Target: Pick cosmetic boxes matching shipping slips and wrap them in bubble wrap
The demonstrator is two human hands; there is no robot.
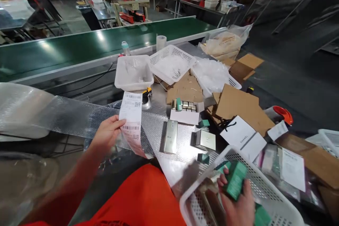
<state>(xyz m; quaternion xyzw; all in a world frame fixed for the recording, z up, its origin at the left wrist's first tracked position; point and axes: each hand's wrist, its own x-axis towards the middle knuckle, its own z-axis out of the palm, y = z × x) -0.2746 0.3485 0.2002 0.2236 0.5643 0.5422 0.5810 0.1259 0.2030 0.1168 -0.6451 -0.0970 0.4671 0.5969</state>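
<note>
My left hand (109, 130) pinches the left edge of a long printed label strip (131, 111), which hangs over the bubble wrap (152, 127). My right hand (237, 197) is closed around a green box (235, 180), above a white perforated basket (275, 190) that holds more boxes. On the bubble wrap lie a long silvery box (171, 137) and a squarer pale box (206, 140). Small green boxes (203, 158) are near them. An open white carton (184, 117) with small metallic-topped items stands behind.
White baskets (134, 74) with plastic pieces stand at the back, before a green conveyor (106, 40). Flattened cardboard (242, 107), a white paper bag (243, 137) and a red tape dispenser (284, 113) are on the right. A bubble wrap roll (23, 109) is at left. People work beyond.
</note>
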